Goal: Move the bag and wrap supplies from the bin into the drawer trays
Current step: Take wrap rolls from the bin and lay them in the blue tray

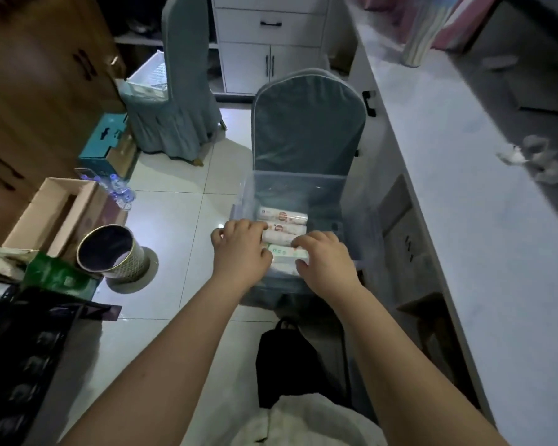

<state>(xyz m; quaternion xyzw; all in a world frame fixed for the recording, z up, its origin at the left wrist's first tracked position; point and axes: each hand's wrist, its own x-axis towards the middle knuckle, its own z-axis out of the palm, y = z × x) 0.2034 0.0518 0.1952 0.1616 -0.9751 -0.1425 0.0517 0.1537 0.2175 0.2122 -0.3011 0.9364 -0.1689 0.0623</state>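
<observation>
Clear plastic bin [298, 185] sits on grey-blue fabric-covered chair [308, 123]. Inside: white red-label cylindrical rolls [284, 217] at 12, white green-label pack [287, 252] at 6. Left hand [240, 249] fingers curled over nearer roll's 9 o'clock end. Right hand [324, 259] pinches pack's 3 o'clock end, fingers narrow

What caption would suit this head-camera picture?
Left hand and right hand take hold of packaged rolls in a clear bin on a covered chair.
</observation>
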